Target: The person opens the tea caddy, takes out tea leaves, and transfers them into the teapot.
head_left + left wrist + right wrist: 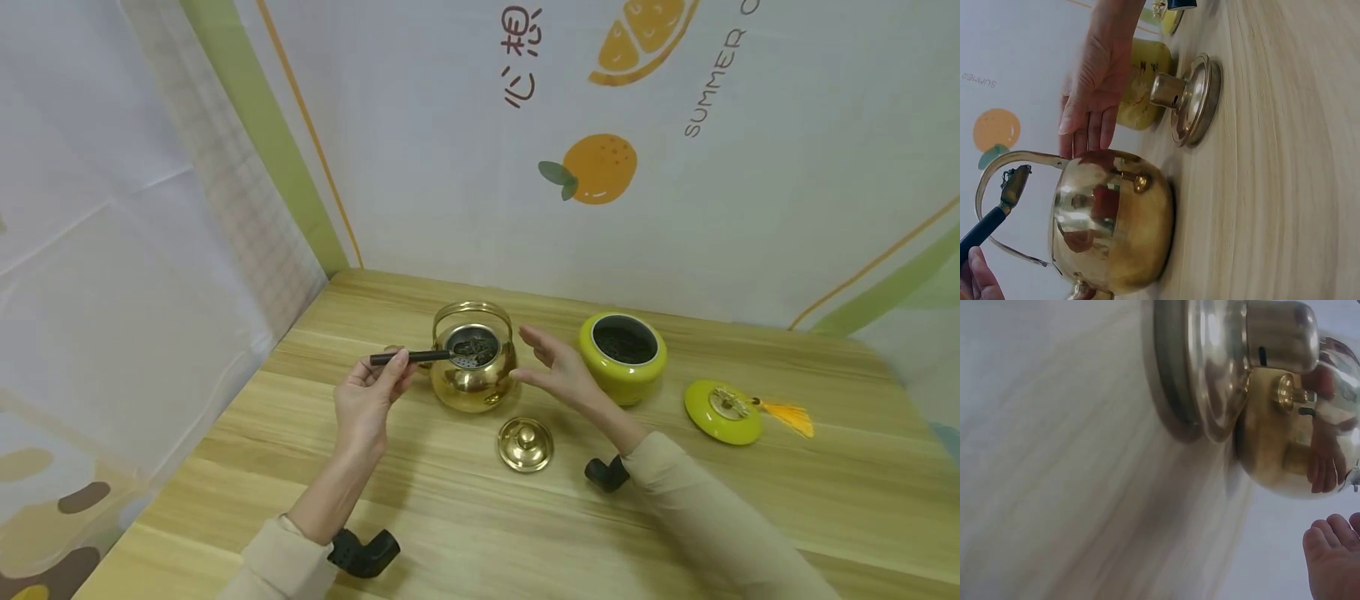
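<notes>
Head view: left hand (367, 408) pinches a scoop (430, 356) over the shiny gold pot (471, 387); right hand (561, 373), spread, empty, beside it. Wood table (465, 517) below it, white cloth (442, 167) behind.

From above, the head camera faces forward and down across the table (465, 533); both wrist cameras look from low down, pictures turned sideways, sharing the golden kettle (1116, 231) and lid (1217, 369), which looms closest in the right.
</notes>
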Demonstrator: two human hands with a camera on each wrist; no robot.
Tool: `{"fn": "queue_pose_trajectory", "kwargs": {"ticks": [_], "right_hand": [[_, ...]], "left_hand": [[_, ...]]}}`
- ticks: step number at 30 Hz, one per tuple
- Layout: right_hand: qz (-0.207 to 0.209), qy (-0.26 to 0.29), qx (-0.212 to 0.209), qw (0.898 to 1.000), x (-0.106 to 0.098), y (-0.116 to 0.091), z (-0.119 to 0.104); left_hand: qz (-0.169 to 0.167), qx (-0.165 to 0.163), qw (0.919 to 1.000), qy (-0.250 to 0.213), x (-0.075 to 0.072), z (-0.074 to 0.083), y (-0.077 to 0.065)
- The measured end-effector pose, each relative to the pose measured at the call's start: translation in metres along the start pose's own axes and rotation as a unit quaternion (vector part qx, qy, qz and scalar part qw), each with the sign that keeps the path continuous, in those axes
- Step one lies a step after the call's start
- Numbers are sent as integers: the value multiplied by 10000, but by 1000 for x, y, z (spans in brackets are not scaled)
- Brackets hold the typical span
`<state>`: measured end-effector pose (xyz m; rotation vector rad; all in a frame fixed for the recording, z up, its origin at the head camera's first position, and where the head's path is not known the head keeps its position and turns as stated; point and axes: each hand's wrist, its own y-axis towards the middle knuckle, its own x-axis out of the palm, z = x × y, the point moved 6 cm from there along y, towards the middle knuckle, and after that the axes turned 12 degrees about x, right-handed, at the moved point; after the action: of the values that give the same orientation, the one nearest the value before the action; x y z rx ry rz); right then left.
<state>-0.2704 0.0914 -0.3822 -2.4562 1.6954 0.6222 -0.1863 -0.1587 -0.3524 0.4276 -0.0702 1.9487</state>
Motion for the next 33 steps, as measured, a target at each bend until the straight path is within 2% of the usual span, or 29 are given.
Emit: {"fn": "queue_pose_trajectory", "kwargs": {"ticks": [11, 24, 33], "right_hand": [[-120, -196, 459, 9987, 9, 13, 3], [-374, 5, 340, 9987, 20, 19, -4], [-464, 102, 293, 9984, 25, 22, -1]], "left_hand": [[124, 123, 9998, 89, -5, -3, 6], [174, 232, 9993, 224, -5, -6, 8], [83, 457, 9977, 496, -4, -5, 11]]}}
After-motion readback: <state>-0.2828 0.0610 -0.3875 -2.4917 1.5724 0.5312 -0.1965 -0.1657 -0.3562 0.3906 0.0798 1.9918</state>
